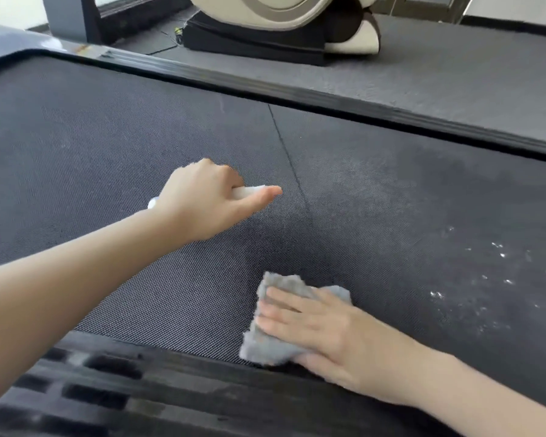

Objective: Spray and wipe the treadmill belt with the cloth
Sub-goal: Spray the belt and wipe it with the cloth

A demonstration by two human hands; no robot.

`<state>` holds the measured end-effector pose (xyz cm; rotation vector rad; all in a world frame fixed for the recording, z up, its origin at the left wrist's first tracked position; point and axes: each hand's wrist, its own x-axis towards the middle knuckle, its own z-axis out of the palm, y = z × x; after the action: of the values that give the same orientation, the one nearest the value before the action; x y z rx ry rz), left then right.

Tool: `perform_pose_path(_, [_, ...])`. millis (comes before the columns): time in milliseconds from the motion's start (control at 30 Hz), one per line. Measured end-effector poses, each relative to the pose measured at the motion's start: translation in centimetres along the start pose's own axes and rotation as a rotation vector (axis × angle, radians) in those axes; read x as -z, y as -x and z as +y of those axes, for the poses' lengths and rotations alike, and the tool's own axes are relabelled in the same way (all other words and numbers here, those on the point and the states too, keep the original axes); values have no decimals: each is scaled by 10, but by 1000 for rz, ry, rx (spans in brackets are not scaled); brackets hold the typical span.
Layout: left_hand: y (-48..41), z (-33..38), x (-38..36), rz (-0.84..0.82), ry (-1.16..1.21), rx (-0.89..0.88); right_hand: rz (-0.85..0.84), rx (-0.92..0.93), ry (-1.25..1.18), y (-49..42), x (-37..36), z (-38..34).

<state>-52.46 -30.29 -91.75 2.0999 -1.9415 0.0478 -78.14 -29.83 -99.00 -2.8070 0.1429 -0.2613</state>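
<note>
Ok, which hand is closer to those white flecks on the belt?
Right. The right hand, flat on the cloth, is just left of the white flecks. The left hand, gripping the spray bottle, is farther left, past the seam.

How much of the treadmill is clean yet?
Sprayed: white droplets dot the right side of the belt. Now the right hand presses the grey cloth flat by the near edge; the left hand grips the white spray bottle. The droplets and the pale dusty patch further out look unwiped.
</note>
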Motion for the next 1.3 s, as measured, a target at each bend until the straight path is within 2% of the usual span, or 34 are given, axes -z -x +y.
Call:
perform_pose_path(33, [1,-1,-2,-10,-6,-8,-18,34,8,8,7,5])
perform_pose_path(100, [4,-4,-2,-24,-10,-4,-23,-47,22,22,19,30])
perform_pose_path(367, [13,-21,13,-11,0,66,217,-1032,255,28,70,193])
perform_pose_path(433, [14,-24,17,-6,-6,78,200,-1161,258,-4,72,196])
perform_pose_path(467, [14,-25,18,-2,-7,80,200,-1153,249,-29,68,185])
perform_pose_path(500, [13,-25,19,2,-7,83,180,-1034,270,-55,63,170])
perform_pose_path(600, [8,-18,19,30,10,99,137,-485,367,-122,25,95])
perform_pose_path(700, [-1,-13,18,45,21,91,24,-122,145,-132,-9,24])
perform_pose_path(767, [-6,-12,17,46,26,77,-62,-17,59,-118,-8,13])
perform_pose_path(867, [-12,-14,15,52,44,72,-23,-114,56,-100,15,51])
perform_pose_path(933, [-15,-16,12,43,60,85,28,-235,190,-85,33,95])
perform_pose_path(1100, [-30,-24,6,15,68,90,129,-824,401,-9,74,223])
perform_pose_path(1200, [-42,-31,4,22,69,85,129,-1192,364,15,88,267])
perform_pose_path(1267, [-51,-36,3,35,68,93,192,-1245,332,-3,89,266])
perform_pose_path(1300, [-55,-37,3,42,68,100,210,-1150,312,-20,86,254])
